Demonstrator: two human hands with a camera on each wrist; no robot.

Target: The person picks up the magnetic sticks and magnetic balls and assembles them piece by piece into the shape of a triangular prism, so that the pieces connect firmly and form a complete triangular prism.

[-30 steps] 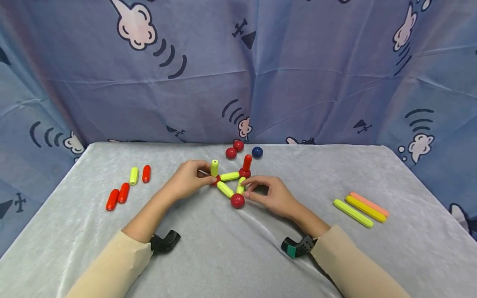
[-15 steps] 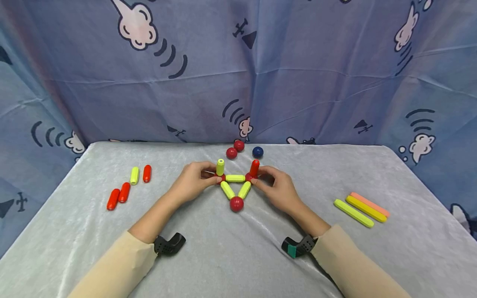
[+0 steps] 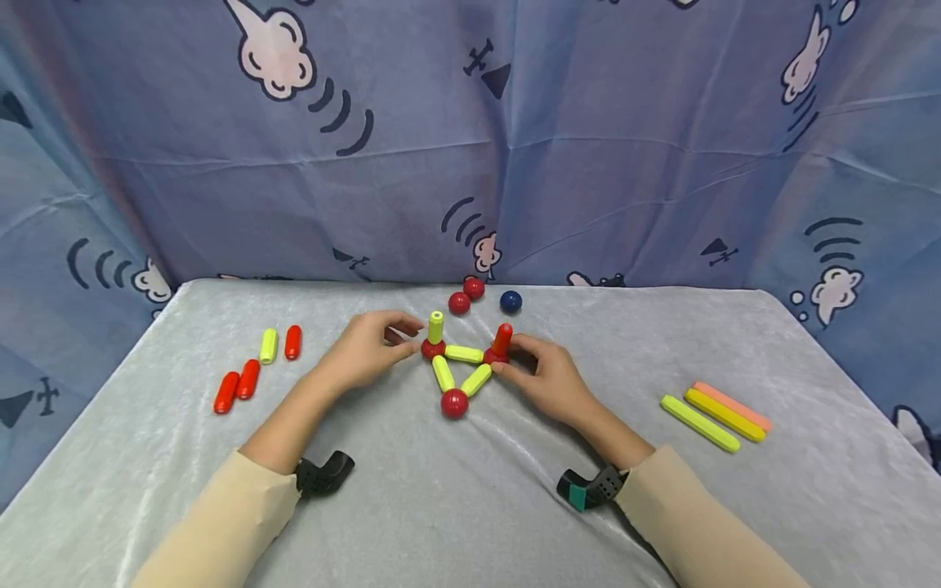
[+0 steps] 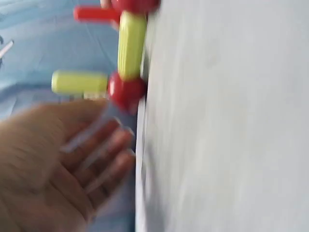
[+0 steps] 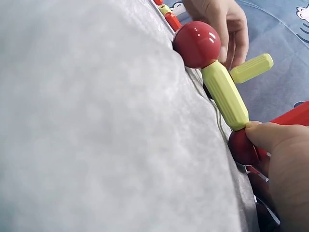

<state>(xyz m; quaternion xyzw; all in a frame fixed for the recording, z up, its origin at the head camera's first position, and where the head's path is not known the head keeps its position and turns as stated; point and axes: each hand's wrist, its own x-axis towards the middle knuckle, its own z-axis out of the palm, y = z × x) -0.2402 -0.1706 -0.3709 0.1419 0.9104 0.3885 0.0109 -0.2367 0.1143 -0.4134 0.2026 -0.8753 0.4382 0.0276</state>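
On the table point(image 3: 441, 506), the triangle point(image 3: 464, 354) is pinched at its far right ball point(image 3: 491, 358) by the right hand point(image 3: 547, 376); with the left hand point(image 3: 367, 347) relaxed just beside, any turning is best done gently

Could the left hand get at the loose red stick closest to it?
Probably yes: the left hand seems to hold nothing, and nothing appears to stand between it and that red stick, which lies loose on the grey cloth.

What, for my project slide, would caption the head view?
Right hand holds one red ball in a triangle joined by yellow-green rods; left hand open beside another ball.
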